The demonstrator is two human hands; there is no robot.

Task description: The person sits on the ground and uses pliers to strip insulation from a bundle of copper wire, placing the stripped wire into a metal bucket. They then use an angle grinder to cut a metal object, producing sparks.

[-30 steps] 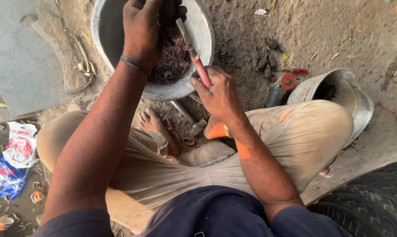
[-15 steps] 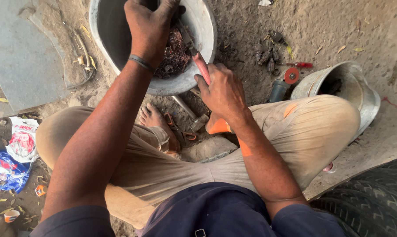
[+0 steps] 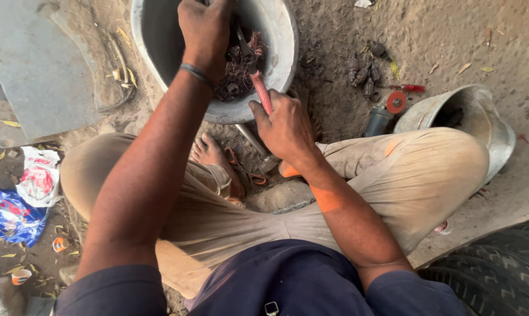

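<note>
Counts of what lies around the seated person

Two hands: the left hand [image 3: 206,32] at the top centre, the right hand [image 3: 285,126] just below it. One red-handled tool [image 3: 260,88] between them. Two metal basins: the large basin [image 3: 285,55] at the top, a second basin [image 3: 487,126] tipped at the right edge. One bare foot [image 3: 209,152] in the middle. One grey sheet [image 3: 39,70] at the upper left. One red disc [image 3: 396,102] and one dark cylinder [image 3: 378,121] at centre right. One tyre [image 3: 498,275] at the lower right. Two crumpled wrappers at the left: one white wrapper [image 3: 37,175], one blue wrapper [image 3: 7,213].
</note>
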